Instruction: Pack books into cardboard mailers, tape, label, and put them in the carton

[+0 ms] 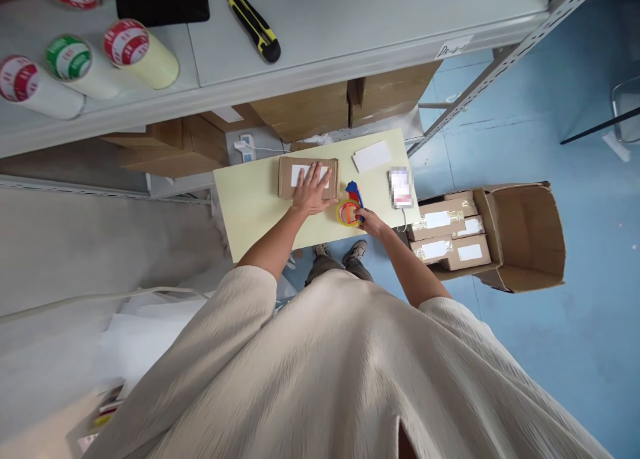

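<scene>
My left hand [311, 191] lies flat with fingers spread on top of a small brown cardboard box [285, 178]. A white label [297, 172] on the box is partly covered by those fingers. Just to the right, my right hand [371, 222] is closed around the handle of a blue and red tape dispenser [354, 191] carrying a roll of tape. The dispenser is beside the box's right end; whether it touches the box I cannot tell. Both hands are over a pale yellow table [250, 206].
A white paper [371, 156] and a blurred-out phone-like item [401, 187] lie on the table's right side. On the floor at right stands an open carton [525, 239] with several labelled boxes. The shelf above holds a utility knife [253, 24], a black phone [163, 1] and tape rolls [143, 52].
</scene>
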`<state>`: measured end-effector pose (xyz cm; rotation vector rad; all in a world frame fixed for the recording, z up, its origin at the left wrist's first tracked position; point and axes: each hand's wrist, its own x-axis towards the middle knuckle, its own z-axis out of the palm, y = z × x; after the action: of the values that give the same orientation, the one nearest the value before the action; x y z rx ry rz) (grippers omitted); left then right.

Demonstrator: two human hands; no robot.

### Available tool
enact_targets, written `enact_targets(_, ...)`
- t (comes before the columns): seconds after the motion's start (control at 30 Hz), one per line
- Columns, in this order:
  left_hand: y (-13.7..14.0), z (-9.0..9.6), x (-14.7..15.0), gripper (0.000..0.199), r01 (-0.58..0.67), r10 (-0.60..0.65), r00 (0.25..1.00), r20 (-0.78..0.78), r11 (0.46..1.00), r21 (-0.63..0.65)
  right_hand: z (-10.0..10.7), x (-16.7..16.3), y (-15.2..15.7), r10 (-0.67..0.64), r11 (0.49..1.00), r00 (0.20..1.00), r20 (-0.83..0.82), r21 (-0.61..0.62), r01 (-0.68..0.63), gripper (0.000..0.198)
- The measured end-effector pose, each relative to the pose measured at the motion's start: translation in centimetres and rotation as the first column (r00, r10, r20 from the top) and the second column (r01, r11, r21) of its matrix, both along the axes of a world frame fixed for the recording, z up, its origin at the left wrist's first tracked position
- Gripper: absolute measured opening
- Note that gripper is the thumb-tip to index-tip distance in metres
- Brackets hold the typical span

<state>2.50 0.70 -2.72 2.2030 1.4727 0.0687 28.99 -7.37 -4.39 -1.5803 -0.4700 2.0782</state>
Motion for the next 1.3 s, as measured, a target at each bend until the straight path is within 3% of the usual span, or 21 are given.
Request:
enact_targets(0.23,0.3,0.8,0.7,0.129,-0.025,0.026,1.000,-0.016,0.999,0.020,0.1,1.4,0.0,0.022,0.998,0.999,0.030,0.053,-0.024,0.051)
enact_targets(0.37,2.0,0.4,1.1,0.118,-0.158,0.161,0.986,-0.038,0.986,0.058,-0.5,2.6,-2.3,0.085,0.996,0.993,0.082,0.016,-0.087,0.047)
enact_targets(0.47,3.3,-0.5,2.4,0.112,-0.312,0.313,0.949,-0.020,0.949,0.041,-0.7,3.1,-3.5,0.060,0.998,0.997,0.052,0.013,-0.060,0.047)
enact_targets(0.57,4.3,-1.3,4.5,0.106,-0.420,0.419,0.907,-0.048,0.908,-0.014,-0.8,2.6,-2.9,0.018,1.000,1.000,0.007,0.026,-0.018,0.048)
enact_targets(0.73,4.4,-1.5,5.9,0.103,-0.429,0.429,0.903,0.012,0.903,-0.021,-1.1,0.5,-1.0,-0.005,1.000,1.000,0.016,0.023,0.005,0.044)
enact_targets(0.83,3.4,-0.7,3.8,0.102,-0.351,0.351,0.936,0.015,0.935,0.038,-1.0,-0.2,-0.7,-0.003,1.000,1.000,-0.029,0.012,0.003,0.044)
enact_targets(0.97,1.5,0.9,-1.3,0.105,-0.082,0.083,0.996,-0.020,0.994,0.066,-0.8,-0.2,-0.9,0.004,1.000,1.000,-0.003,-0.012,-0.004,0.045)
enact_targets(1.07,0.5,1.3,-4.3,0.106,0.182,-0.181,0.983,-0.020,0.983,0.011,-0.8,-0.1,-1.0,0.002,1.000,1.000,0.015,-0.030,-0.002,0.046)
enact_targets(1.13,-0.1,0.9,-5.1,0.102,0.279,-0.279,0.960,-0.029,0.960,-0.013,-0.8,-0.1,-1.0,-0.001,0.999,1.000,0.015,-0.033,0.001,0.047)
enact_targets(1.2,-0.7,0.3,-4.9,0.095,0.282,-0.282,0.959,-0.037,0.960,-0.005,-0.8,-0.1,-0.8,-0.005,1.000,1.000,0.017,-0.029,0.005,0.047)
enact_targets(1.3,-1.6,-0.5,-3.3,0.086,0.177,-0.176,0.984,-0.017,0.983,0.042,-0.8,0.0,-0.2,-0.024,1.000,0.999,0.022,-0.014,0.025,0.047)
